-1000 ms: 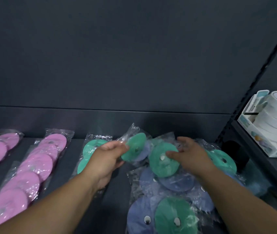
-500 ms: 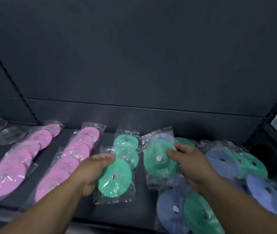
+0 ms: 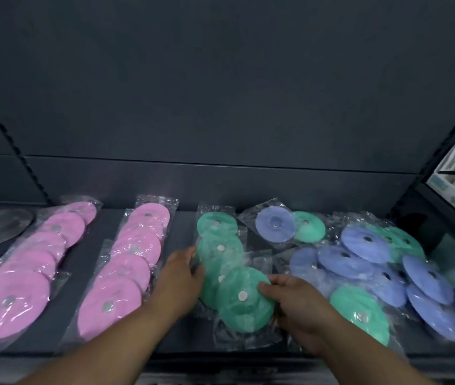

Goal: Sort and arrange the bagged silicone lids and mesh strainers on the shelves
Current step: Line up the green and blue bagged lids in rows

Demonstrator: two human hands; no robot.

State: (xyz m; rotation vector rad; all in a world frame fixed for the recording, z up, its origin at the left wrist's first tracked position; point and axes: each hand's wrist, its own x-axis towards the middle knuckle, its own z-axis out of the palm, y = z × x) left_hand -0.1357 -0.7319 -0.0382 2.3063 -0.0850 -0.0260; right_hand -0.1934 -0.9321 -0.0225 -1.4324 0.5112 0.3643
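Moved onto the green row (image 3: 216, 227): bagged green lid (image 3: 244, 301), pinched by right hand (image 3: 301, 304); left hand (image 3: 181, 276) touches the row — grip unclear. Light, floppy, slippery film; hold the rim.

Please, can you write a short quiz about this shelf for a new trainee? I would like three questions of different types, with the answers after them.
1. True or false: the pink lids lie in two rows, left of the green row.
2. What colour is the lid that the right hand holds? A pink; B green; C blue.
3. Fill in: the unsorted pile at the right mixes green lids with ____ lids.

Key: 1 true. 2 B, the front lid of the green row. 3 blue.
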